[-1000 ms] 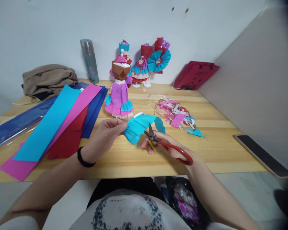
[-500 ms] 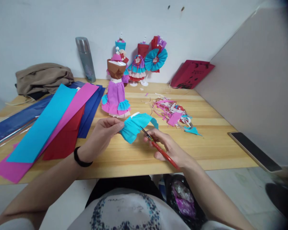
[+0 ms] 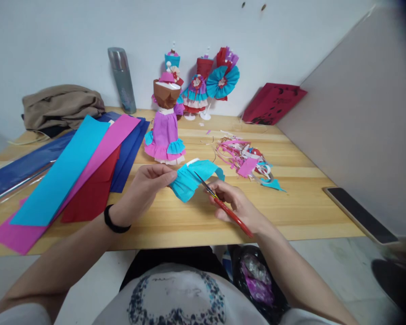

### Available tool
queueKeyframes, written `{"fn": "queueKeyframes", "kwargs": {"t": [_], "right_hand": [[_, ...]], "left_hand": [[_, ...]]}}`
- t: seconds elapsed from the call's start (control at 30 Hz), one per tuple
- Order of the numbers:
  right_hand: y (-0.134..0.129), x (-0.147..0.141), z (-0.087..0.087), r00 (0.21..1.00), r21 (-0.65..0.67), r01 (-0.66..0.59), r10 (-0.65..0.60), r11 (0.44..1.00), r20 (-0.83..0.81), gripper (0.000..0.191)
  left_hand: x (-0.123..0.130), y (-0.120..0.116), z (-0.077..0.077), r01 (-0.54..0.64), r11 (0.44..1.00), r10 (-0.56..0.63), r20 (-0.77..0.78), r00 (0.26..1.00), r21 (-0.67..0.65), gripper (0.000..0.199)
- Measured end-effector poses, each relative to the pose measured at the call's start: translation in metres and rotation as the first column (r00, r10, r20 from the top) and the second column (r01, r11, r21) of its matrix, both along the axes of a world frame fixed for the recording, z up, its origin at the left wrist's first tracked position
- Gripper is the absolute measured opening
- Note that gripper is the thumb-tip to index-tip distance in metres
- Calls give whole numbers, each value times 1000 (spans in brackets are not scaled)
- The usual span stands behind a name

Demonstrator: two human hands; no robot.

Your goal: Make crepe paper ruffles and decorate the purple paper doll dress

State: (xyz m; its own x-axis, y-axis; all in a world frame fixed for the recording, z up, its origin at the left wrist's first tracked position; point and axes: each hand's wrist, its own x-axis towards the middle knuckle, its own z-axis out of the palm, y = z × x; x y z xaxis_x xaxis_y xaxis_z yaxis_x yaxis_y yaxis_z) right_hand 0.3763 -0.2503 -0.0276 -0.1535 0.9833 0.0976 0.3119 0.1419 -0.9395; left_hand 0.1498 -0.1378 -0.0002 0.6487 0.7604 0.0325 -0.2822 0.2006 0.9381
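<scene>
My left hand [image 3: 149,187] pinches the left end of a gathered blue crepe paper strip [image 3: 186,185], held above the table. In my right hand [image 3: 235,203] are red-handled scissors [image 3: 233,216], their blades pointing up and left across the strip. The strip's right end curls down by my right fingers. Just behind the strip stands a small dress form [image 3: 165,131] with a brown top and a purple skirt with pink and blue ruffles.
Paper sheets [image 3: 62,169] in blue, pink and red lie left. A flask [image 3: 123,85], cloth [image 3: 62,106] and more dressed forms [image 3: 196,90] stand behind. Paper scraps [image 3: 246,158], a red bag [image 3: 274,104] and a phone [image 3: 360,214] are right.
The scissors' tips have moved slightly up and left over the blue strip. The view has shifted a little. Both hands keep their hold.
</scene>
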Motion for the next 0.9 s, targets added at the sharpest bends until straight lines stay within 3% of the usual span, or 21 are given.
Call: {"fn": "queueKeyframes", "kwargs": {"t": [0.3,0.7,0.9], "right_hand": [[-1,-1,-1,994,50,24,-29,998,110,56],[0,-6,-3,995,-43,96,-95,994,16,49],[1,-5,-4,993,-23,115,-114,993,18,49]], "left_hand": [[0,0,0,-8,1000,8,-5,1000,10,23],[1,0,-2,-21,1000,21,-29,999,23,19],[0,0,-4,-23,999,24,-20,1000,37,17]]}}
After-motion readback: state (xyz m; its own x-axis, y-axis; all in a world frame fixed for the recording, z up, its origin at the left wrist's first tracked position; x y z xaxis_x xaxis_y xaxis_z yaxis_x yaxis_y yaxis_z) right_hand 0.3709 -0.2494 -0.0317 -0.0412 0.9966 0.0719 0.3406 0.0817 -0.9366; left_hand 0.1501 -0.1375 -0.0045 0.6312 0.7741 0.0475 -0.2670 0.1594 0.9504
